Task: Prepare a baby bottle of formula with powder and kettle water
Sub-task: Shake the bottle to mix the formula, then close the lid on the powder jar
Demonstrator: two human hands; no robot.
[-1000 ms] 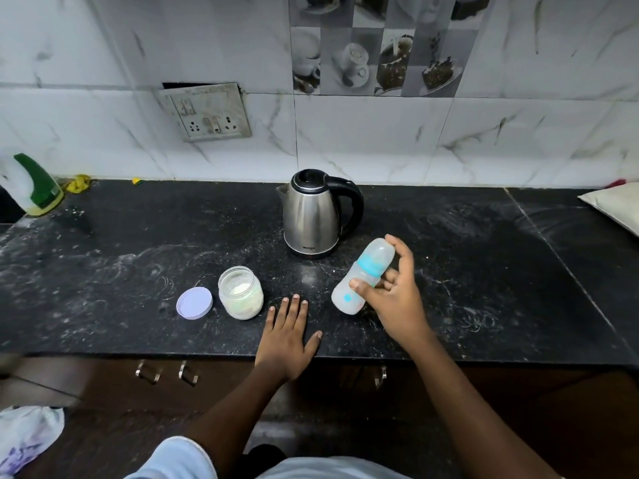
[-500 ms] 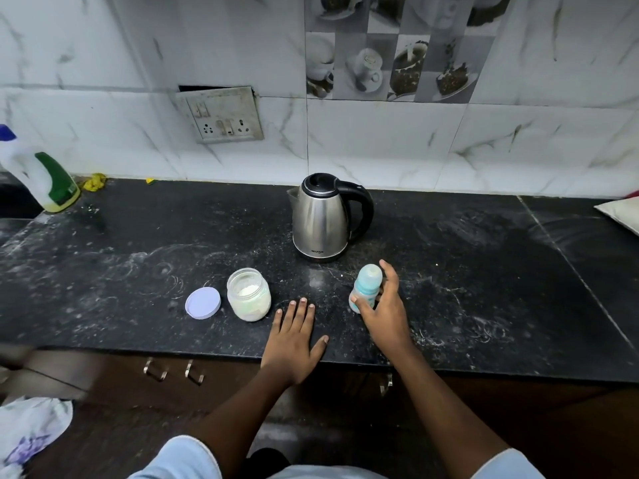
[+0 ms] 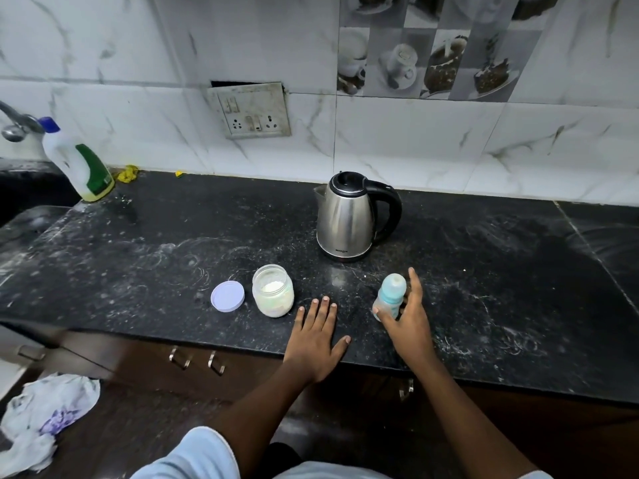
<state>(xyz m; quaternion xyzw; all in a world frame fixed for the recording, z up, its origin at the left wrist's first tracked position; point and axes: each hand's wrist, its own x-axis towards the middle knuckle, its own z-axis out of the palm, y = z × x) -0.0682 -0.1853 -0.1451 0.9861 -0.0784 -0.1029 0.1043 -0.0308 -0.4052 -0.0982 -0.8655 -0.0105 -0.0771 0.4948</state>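
The baby bottle (image 3: 392,292), clear with a teal collar and a cap on, stands upright on the black counter (image 3: 484,271). My right hand (image 3: 408,323) holds its lower part, thumb on the left side and fingers on the right, with the index finger straight beside the cap. My left hand (image 3: 316,340) rests flat on the counter near the front edge, fingers straight. Just left of it is the open glass jar of white powder (image 3: 273,290), with its lilac lid (image 3: 227,296) lying beside it. The steel kettle (image 3: 349,216), lid closed, stands behind them.
A white and green detergent bottle (image 3: 77,160) stands at the counter's back left by a tap (image 3: 17,124). A wall socket plate (image 3: 250,110) is above the counter. A crumpled cloth (image 3: 45,416) lies on the floor at lower left. Drawer handles (image 3: 197,361) sit under the counter edge.
My right hand brought the tilted bottle down and stood it upright on the counter; its index finger has now straightened off the cap. My left hand stayed flat.
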